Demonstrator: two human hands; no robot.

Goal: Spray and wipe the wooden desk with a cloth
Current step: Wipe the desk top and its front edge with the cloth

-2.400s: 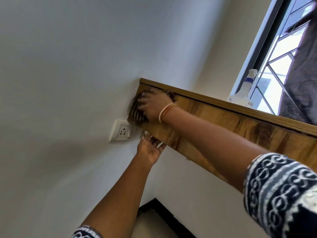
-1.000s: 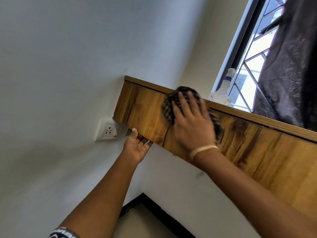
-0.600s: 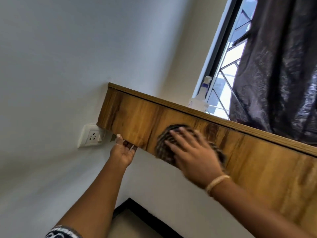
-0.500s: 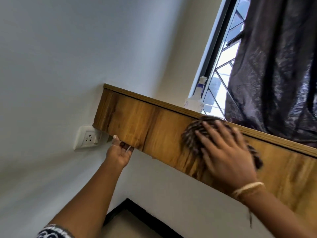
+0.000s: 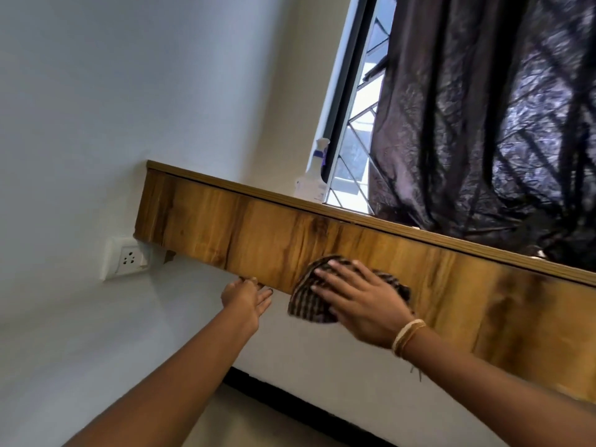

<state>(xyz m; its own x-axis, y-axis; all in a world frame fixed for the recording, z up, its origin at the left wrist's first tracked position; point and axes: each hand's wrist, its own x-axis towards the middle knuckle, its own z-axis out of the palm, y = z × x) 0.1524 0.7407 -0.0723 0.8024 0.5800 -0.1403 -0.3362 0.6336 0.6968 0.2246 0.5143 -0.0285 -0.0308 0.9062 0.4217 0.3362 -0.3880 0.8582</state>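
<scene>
The wooden desk (image 5: 232,233) runs from the left wall toward the lower right, seen from below, with its front panel facing me. My right hand (image 5: 364,301) lies flat on a dark checked cloth (image 5: 306,301) and presses it against the panel's lower edge. My left hand (image 5: 246,298) holds the panel's bottom edge just left of the cloth, fingers hooked under it. A white spray bottle (image 5: 312,182) stands on the desk top by the window.
A white wall socket (image 5: 127,258) sits on the left wall beside the desk's end. A dark curtain (image 5: 483,124) hangs over the barred window (image 5: 354,150) at the right. A black skirting strip (image 5: 290,404) runs along the wall's foot.
My right hand with the cloth has slid from the panel's upper edge down and left to its lower edge. My left hand has shifted right along the bottom edge, away from the socket.
</scene>
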